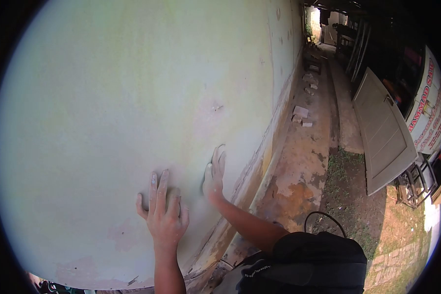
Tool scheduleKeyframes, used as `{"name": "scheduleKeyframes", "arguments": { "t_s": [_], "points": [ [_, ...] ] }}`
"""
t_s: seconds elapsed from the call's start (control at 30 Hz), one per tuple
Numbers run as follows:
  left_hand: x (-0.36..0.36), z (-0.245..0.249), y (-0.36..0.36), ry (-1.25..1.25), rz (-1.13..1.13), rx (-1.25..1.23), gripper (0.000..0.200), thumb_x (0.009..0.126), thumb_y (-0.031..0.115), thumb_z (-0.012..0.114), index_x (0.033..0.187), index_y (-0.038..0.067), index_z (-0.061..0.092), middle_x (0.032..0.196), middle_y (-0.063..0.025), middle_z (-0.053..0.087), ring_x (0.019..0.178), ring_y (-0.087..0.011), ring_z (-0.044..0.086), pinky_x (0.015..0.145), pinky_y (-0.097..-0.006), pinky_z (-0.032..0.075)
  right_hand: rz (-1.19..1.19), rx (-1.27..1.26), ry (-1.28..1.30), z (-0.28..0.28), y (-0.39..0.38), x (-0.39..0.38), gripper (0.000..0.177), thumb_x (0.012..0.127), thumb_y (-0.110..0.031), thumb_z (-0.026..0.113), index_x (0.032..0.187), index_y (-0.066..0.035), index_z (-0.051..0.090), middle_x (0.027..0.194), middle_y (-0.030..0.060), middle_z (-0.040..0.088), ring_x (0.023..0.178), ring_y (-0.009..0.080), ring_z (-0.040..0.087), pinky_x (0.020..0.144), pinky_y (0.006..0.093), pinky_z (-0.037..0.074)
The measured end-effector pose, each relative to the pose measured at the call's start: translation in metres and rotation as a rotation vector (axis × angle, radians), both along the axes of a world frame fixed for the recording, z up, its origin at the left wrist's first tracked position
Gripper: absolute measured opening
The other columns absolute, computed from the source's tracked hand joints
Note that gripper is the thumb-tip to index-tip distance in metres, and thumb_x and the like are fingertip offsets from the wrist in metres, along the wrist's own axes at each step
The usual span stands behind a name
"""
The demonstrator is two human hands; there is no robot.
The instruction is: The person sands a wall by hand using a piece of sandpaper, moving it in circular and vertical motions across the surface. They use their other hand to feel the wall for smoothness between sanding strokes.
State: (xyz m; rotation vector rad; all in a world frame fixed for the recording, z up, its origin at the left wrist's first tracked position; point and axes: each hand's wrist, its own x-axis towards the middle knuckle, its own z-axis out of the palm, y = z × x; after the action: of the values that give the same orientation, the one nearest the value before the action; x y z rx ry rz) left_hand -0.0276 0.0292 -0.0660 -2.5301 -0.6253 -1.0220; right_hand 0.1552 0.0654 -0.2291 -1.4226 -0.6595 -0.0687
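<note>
A pale green-white painted wall (108, 98) fills the left and middle of the view. My left hand (164, 213) lies against its lower part, fingers spread and nothing visible in it. Whitish dust or paint coats its fingers. To its right and slightly higher, my right hand (214, 179) is seen edge-on at the wall, its fingers stretched out and also whitish. Its palm is hidden from me. Above the hands the wall has a small chipped mark (217, 108), and pinkish worn patches show lower down.
Along the wall's foot runs a stained concrete walkway (294, 171) with broken white pieces (301, 112) on it. A pale door panel (384, 132) leans at the right, near a lettered banner (426, 108) and a metal frame (416, 181). Grass (345, 176) borders the walkway.
</note>
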Motion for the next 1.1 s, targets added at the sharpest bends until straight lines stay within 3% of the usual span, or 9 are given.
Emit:
{"name": "scheduleKeyframes", "arguments": {
  "t_s": [0.13,0.27,0.37,0.43,0.63,0.73,0.93,1.03,1.1],
  "points": [
    [0.016,0.012,0.012,-0.011,0.066,0.166,0.021,0.08,0.014,0.069,0.101,0.017,0.071,0.154,0.0017,0.06,0.147,-0.0218,0.051,0.12,-0.0536,0.023,0.018,0.013,-0.017,0.007,-0.002,-0.014,0.062,0.114,-0.025,0.033,0.169,-0.004,0.016,0.176,0.0225,0.009,0.163,0.0427,-0.001,0.13,0.0499,0.002],
    [0.03,0.006,0.021,0.039,0.111,0.309,0.015,0.084,0.015,0.068,0.098,0.019,0.071,0.151,0.0056,0.063,0.143,-0.0175,0.055,0.117,-0.0461,0.03,-0.053,0.055,0.158,0.0,0.026,0.099,0.061,0.114,-0.029,0.029,0.17,-0.007,0.015,0.178,0.014,0.01,0.163,0.0402,-0.001,0.131,0.0479,0.001],
    [0.035,0.004,0.018,0.012,0.149,0.307,0.01,0.087,0.016,0.068,0.096,0.02,0.07,0.148,0.0071,0.065,0.139,-0.0161,0.058,0.111,-0.0401,0.036,-0.076,0.035,0.194,-0.013,0.033,0.163,0.06,0.115,-0.031,0.027,0.17,-0.009,0.016,0.178,0.0142,0.011,0.163,0.0393,0.003,0.132,0.0473,0.003],
    [0.044,0.004,0.019,-0.028,0.145,0.312,0.01,0.087,0.015,0.068,0.096,0.021,0.07,0.144,0.0064,0.068,0.137,-0.0174,0.06,0.108,-0.039,0.038,-0.059,0.025,0.388,-0.004,0.028,0.178,0.06,0.115,-0.031,0.027,0.169,-0.009,0.019,0.177,0.0159,0.012,0.163,0.0395,0.008,0.132,0.0476,0.006],
    [0.069,-0.001,0.022,-0.047,0.141,0.298,0.011,0.086,0.016,0.071,0.097,0.02,0.072,0.144,0.0028,0.068,0.138,-0.023,0.059,0.109,-0.0399,0.037,0.071,-0.023,-0.02,0.014,-0.017,0.013,0.061,0.11,-0.02,0.043,0.168,-0.009,0.027,0.174,0.0288,0.008,0.161,0.0495,0.006,0.129,0.0527,0.007],
    [0.081,-0.005,0.024,0.0,0.137,0.273,0.012,0.086,0.018,0.071,0.098,0.02,0.072,0.144,0.0023,0.068,0.138,-0.0239,0.059,0.108,-0.0403,0.037,0.172,-0.065,-0.094,-0.001,-0.027,0.017,0.061,0.11,-0.02,0.037,0.166,0.0,0.026,0.174,0.0319,0.004,0.163,0.0438,0.002,0.129,0.0496,0.005],
    [0.088,-0.007,0.022,0.02,0.156,0.278,0.007,0.087,0.021,0.069,0.093,0.021,0.073,0.142,0.0015,0.069,0.138,-0.0236,0.058,0.106,-0.0401,0.037,-0.016,0.043,0.274,-0.048,0.028,0.187,0.058,0.114,-0.028,0.036,0.168,-0.011,0.027,0.177,0.0172,0.014,0.163,0.0405,0.008,0.131,0.0482,0.011],
    [0.093,-0.011,0.023,0.023,0.158,0.265,0.006,0.086,0.02,0.069,0.091,0.021,0.073,0.14,0.0017,0.07,0.138,-0.0232,0.059,0.106,-0.0401,0.037,-0.085,0.063,0.403,-0.054,0.042,0.238,0.057,0.114,-0.03,0.034,0.168,-0.011,0.027,0.175,0.0149,0.022,0.162,0.0415,0.011,0.131,0.048,0.011],
    [0.099,-0.013,0.022,0.021,0.158,0.254,0.007,0.086,0.02,0.068,0.091,0.021,0.073,0.139,0.0011,0.071,0.137,-0.0237,0.059,0.105,-0.04,0.037,-0.079,0.04,0.287,-0.041,0.036,0.213,0.059,0.115,-0.031,0.032,0.167,-0.005,0.027,0.174,0.02,0.022,0.161,0.0429,0.013,0.131,0.0489,0.011]
  ]
}}
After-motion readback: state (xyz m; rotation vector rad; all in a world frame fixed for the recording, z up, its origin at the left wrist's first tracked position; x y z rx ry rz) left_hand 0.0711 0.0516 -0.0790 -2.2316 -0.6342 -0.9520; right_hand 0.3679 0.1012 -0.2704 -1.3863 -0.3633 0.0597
